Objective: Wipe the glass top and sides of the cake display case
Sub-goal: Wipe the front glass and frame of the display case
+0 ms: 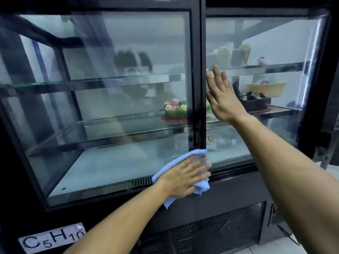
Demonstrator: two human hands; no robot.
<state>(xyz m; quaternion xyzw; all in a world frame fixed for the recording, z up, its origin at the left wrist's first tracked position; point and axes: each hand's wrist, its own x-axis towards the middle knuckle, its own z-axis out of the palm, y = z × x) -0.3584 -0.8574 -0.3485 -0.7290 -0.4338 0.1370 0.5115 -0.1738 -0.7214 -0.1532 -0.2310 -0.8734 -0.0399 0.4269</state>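
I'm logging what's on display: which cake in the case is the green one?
The green cake with pink and cream flowers, on the middle shelf behind the black door frame; the other, right of the right hand, is dark brown.

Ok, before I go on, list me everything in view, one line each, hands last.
display case: one, black frame, glass panels, fills the view
glass shelves: several, clear, inside the case
green cake: one, green with pink and cream flowers, middle shelf by the centre post
dark cake: one, dark brown, middle shelf, right side
bowl: one, beige, behind the dark cake
cloth: one, light blue, on the glass at the lower centre
sign: one, white, reads C5H10, bottom left
vent grille: one, black, base of the case
left hand: flat, presses the cloth
right hand: flat, fingers straight, against the right glass
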